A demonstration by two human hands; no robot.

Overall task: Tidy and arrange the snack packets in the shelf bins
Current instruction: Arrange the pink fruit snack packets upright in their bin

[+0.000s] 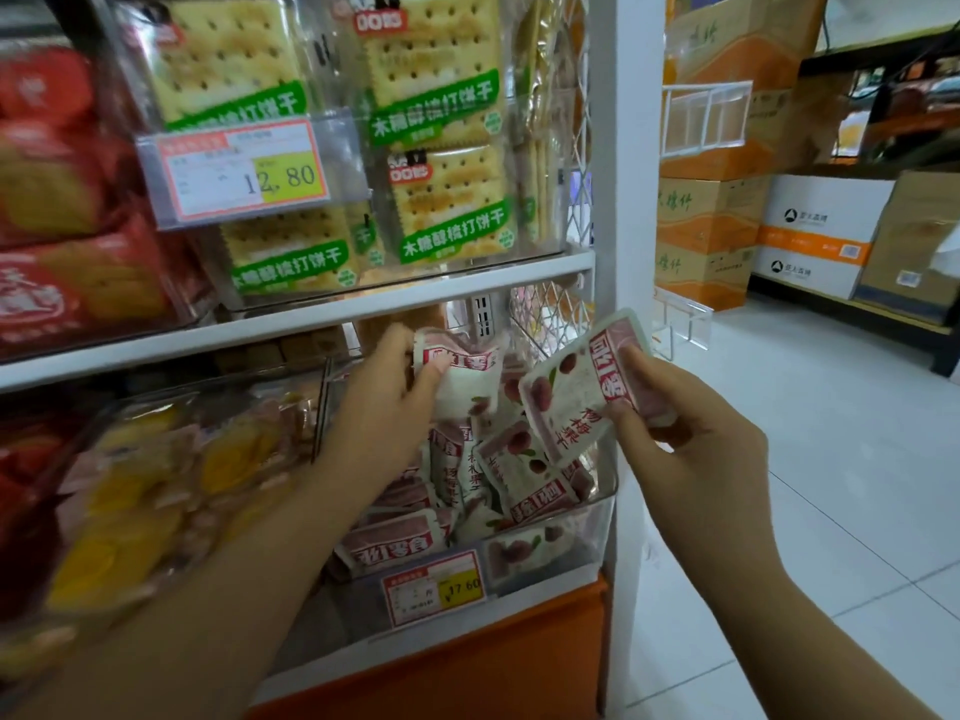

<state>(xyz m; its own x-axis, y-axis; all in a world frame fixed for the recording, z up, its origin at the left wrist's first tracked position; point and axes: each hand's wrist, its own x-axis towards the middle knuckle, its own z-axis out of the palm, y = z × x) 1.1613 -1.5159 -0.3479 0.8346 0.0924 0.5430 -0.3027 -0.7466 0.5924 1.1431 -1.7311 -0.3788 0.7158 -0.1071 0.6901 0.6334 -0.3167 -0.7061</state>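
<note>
A clear plastic shelf bin (605, 504) on the lower shelf holds several white-and-pink snack packets (511, 472) lying at mixed angles. My left hand (382, 402) reaches into the bin's back and grips one upright packet (462, 374) by its top left corner. My right hand (691, 439) is just outside the bin's right edge. It pinches another packet (576, 389) of the same kind, tilted, above the bin's right side.
The bin front carries a price tag (434, 587). Left of it is a bin of yellow snacks (156, 485). Cracker packs (436, 80) fill the shelf above. A white post (628, 200) bounds the shelf. Cardboard boxes (706, 226) stand on the tiled floor to the right.
</note>
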